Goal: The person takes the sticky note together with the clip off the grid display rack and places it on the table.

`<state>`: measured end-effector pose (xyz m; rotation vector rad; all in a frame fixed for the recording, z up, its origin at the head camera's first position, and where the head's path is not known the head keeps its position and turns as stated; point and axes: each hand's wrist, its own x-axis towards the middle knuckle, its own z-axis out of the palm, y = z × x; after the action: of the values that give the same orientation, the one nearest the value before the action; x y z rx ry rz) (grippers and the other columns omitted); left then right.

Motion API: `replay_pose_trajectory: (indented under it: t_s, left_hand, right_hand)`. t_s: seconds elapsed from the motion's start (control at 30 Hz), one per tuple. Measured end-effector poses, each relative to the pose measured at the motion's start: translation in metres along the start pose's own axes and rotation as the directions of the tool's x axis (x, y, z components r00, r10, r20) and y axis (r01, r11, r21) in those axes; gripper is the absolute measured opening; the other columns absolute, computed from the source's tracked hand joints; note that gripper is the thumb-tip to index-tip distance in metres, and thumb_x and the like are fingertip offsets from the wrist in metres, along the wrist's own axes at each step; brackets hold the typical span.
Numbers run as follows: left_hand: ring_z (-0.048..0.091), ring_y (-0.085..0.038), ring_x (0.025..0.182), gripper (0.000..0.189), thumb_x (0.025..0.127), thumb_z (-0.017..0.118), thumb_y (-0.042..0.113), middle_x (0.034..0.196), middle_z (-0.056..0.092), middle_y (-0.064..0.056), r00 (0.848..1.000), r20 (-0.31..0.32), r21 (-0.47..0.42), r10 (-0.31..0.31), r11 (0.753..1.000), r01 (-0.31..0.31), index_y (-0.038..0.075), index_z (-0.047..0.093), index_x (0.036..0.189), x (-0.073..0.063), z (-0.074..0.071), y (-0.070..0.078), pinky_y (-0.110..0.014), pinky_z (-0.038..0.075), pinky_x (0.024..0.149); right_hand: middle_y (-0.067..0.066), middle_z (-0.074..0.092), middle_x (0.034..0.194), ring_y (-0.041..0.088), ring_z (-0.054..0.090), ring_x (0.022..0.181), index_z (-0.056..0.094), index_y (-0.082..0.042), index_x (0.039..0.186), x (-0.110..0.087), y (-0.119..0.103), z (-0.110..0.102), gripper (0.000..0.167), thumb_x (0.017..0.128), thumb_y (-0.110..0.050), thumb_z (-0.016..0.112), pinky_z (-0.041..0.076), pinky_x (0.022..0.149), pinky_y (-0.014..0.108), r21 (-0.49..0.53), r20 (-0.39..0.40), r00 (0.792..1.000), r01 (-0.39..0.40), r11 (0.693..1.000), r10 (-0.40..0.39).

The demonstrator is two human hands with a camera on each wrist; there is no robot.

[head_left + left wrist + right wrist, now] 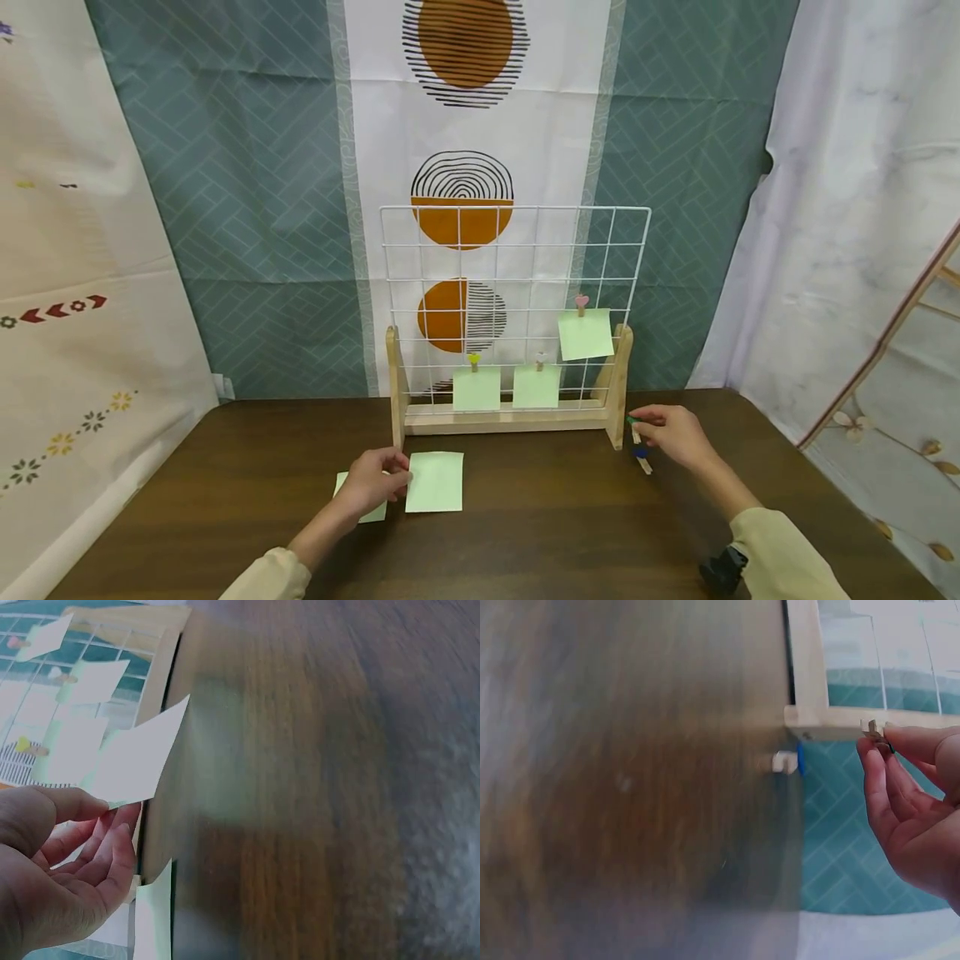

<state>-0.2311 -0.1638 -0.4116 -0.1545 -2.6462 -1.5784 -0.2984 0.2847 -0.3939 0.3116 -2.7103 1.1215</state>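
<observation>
My left hand (371, 482) pinches a pale green paper note (435, 482) by its edge, and the left wrist view shows that note (142, 761) lifted off the tabletop. A second green note (372, 510) lies on the table, partly hidden beneath the left hand. Over at the right, my right hand (671, 432) holds a small wooden clothespin (873, 730) with a green top between thumb and fingertips. Another small clothespin (643, 462) with a blue top lies on the table just below that hand.
A white wire grid (517, 279) in a wooden stand (506, 423) stands at the back of the dark table (525, 542). Three green notes hang on it, held by clothespins with pink (582, 304), yellow (474, 360) and white (540, 361) tops. Patterned curtains surround the table.
</observation>
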Motion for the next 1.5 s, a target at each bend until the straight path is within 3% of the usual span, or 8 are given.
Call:
replay_pose_trajectory:
  t_s: [0.2, 0.37, 0.6, 0.87, 1.5]
  left_hand:
    - [0.061, -0.020, 0.064, 0.006, 0.081, 0.067, -0.004, 0.069, 0.061, -0.003, 0.999, -0.042, 0.062, -0.004, 0.998, 0.007, -0.001, 0.064, 0.084, -0.002, 0.001, -0.003, -0.032, 0.050, 0.055]
    - [0.061, -0.020, 0.064, 0.005, 0.080, 0.066, -0.006, 0.068, 0.060, -0.003, 0.996, -0.076, 0.059, -0.039, 0.997, 0.043, -0.002, 0.064, 0.083, -0.002, 0.000, -0.004, -0.032, 0.050, 0.056]
    - [0.060, -0.018, 0.062, 0.006, 0.079, 0.063, -0.007, 0.067, 0.059, -0.003, 0.995, -0.072, 0.054, -0.063, 0.996, 0.067, -0.002, 0.065, 0.083, -0.003, -0.001, -0.006, -0.031, 0.050, 0.056]
    - [0.059, -0.019, 0.062, 0.007, 0.078, 0.066, -0.006, 0.068, 0.061, -0.003, 0.996, -0.073, 0.082, -0.052, 0.995, 0.058, -0.004, 0.066, 0.085, -0.003, -0.002, -0.008, -0.031, 0.048, 0.057]
    - [0.058, -0.018, 0.062, 0.014, 0.078, 0.065, -0.006, 0.070, 0.059, -0.004, 0.993, -0.080, 0.087, -0.089, 0.992, 0.095, -0.006, 0.065, 0.092, -0.001, -0.007, -0.015, -0.030, 0.046, 0.054]
  right_hand:
    - [0.025, 0.067, 0.103, 0.021, 0.066, 0.070, 0.066, 0.010, 0.109, -0.005, 0.016, -0.006, 0.024, 0.090, -0.005, 0.065, 0.055, 0.059, 0.030, 0.006, 0.030, 0.999, -0.017, 1.000, 0.017]
    - [0.024, 0.067, 0.101, 0.021, 0.065, 0.069, 0.066, 0.010, 0.108, -0.008, 0.025, -0.013, 0.024, 0.090, -0.006, 0.066, 0.054, 0.059, 0.030, -0.013, 0.064, 0.998, -0.020, 1.000, 0.021]
    - [0.024, 0.067, 0.101, 0.027, 0.067, 0.079, 0.067, 0.011, 0.104, -0.012, 0.034, -0.015, 0.021, 0.086, -0.001, 0.068, 0.056, 0.062, 0.032, -0.007, 0.149, 0.988, -0.035, 0.999, 0.036]
    - [0.019, 0.068, 0.095, 0.027, 0.065, 0.080, 0.066, 0.010, 0.099, -0.013, 0.033, -0.015, 0.017, 0.085, 0.001, 0.068, 0.056, 0.063, 0.036, 0.025, 0.197, 0.978, -0.069, 0.997, 0.063]
    - [0.025, 0.066, 0.100, 0.031, 0.064, 0.085, 0.064, 0.012, 0.104, -0.013, 0.033, -0.017, 0.020, 0.087, 0.002, 0.065, 0.056, 0.063, 0.038, 0.013, 0.237, 0.971, -0.042, 0.999, 0.038]
